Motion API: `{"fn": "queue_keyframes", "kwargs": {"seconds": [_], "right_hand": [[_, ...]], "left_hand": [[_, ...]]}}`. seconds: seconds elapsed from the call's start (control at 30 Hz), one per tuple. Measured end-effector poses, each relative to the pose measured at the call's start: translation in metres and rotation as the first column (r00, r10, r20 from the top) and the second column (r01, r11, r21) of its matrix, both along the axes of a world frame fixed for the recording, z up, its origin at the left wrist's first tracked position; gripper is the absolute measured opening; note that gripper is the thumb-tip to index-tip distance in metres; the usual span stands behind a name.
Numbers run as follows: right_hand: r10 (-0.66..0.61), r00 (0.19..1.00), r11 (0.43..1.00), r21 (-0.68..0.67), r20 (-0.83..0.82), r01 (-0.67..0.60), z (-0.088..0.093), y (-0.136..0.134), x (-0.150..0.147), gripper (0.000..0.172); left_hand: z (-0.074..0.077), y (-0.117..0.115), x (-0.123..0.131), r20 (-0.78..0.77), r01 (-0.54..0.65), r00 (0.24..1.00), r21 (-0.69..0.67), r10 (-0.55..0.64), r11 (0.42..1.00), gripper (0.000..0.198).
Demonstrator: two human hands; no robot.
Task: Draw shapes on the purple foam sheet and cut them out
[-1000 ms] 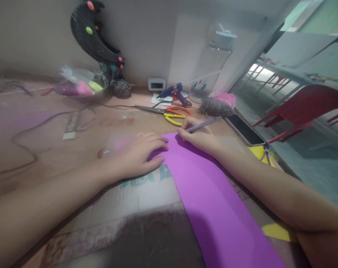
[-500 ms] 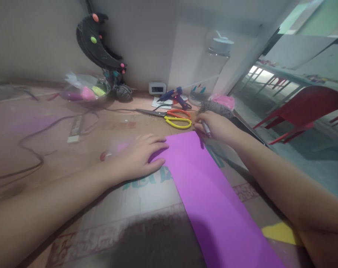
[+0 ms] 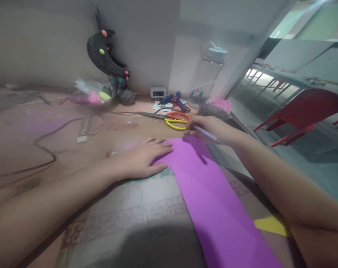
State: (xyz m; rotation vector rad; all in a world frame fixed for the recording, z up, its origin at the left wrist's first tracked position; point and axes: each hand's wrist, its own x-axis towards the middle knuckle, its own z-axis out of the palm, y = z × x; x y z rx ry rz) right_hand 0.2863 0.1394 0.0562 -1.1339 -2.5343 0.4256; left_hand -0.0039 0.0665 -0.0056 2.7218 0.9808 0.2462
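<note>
A long purple sheet (image 3: 210, 197) runs from the middle of the table down to the lower right. My left hand (image 3: 146, 158) lies flat with its fingers spread, its fingertips on the sheet's far left corner. In my right hand (image 3: 210, 128) is a slim pen (image 3: 206, 134), held above the sheet's far end; its tip is hidden by the fingers. Just behind that hand lie scissors (image 3: 176, 121) with one orange and one yellow handle loop, the yellow loop partly covered by my fingers.
Behind the scissors are a blue glue gun (image 3: 174, 99), a small white digital clock (image 3: 158, 92), a clear bottle (image 3: 208, 78) and grey yarn (image 3: 213, 111). A black crescent ornament (image 3: 104, 56) stands at the back left, near a bowl (image 3: 95, 98). A dark cord (image 3: 50, 147) crosses the left side. A red chair (image 3: 305, 111) stands right.
My right hand has moved left from beside the sheet's corner to over its far edge, pen still held. My left hand stays flat on the sheet. The camera view has shifted slightly.
</note>
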Motion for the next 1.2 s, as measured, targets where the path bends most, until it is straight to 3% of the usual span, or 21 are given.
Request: {"fn": "queue_keyframes", "kwargs": {"seconds": [0.13,0.27,0.4,0.47,0.63,0.83,1.03,1.2], "right_hand": [[0.115,0.98,0.993,0.012,0.162,-0.119,0.001,-0.016,-0.02,0.028],[0.17,0.975,0.985,0.013,0.146,-0.173,-0.023,-0.012,-0.026,0.028],[0.155,0.984,0.97,0.173,0.091,-0.169,-0.044,-0.009,-0.032,0.027],[0.167,0.98,0.963,0.197,0.106,-0.185,-0.041,-0.011,-0.033,0.027],[0.182,0.953,0.978,0.058,0.242,-0.201,-0.019,-0.016,-0.025,0.027],[0.134,0.981,0.97,0.185,0.143,-0.16,-0.031,-0.016,-0.031,0.028],[0.199,0.968,0.979,0.018,0.153,-0.204,-0.026,-0.016,-0.028,0.028],[0.145,0.989,0.977,0.154,0.019,-0.146,-0.041,-0.016,-0.035,0.019]], "left_hand": [[-0.001,0.001,0.0,-0.007,0.013,1.0,0.019,-0.013,1.0,0.062],[-0.003,0.004,0.0,0.0,0.031,1.0,0.023,-0.031,0.999,0.063],[-0.003,0.004,0.0,0.007,0.052,0.999,0.034,-0.052,0.998,0.063],[-0.003,0.004,0.0,0.007,0.054,0.999,0.039,-0.054,0.998,0.063],[-0.002,0.004,-0.001,0.002,0.036,0.999,0.017,-0.036,0.999,0.063],[-0.002,0.006,-0.001,-0.001,0.049,0.999,0.029,-0.049,0.998,0.063],[0.001,0.004,0.0,-0.01,0.032,0.999,0.001,-0.032,0.999,0.063],[-0.001,0.005,0.0,0.018,0.041,0.999,0.003,-0.041,0.999,0.063]]}}
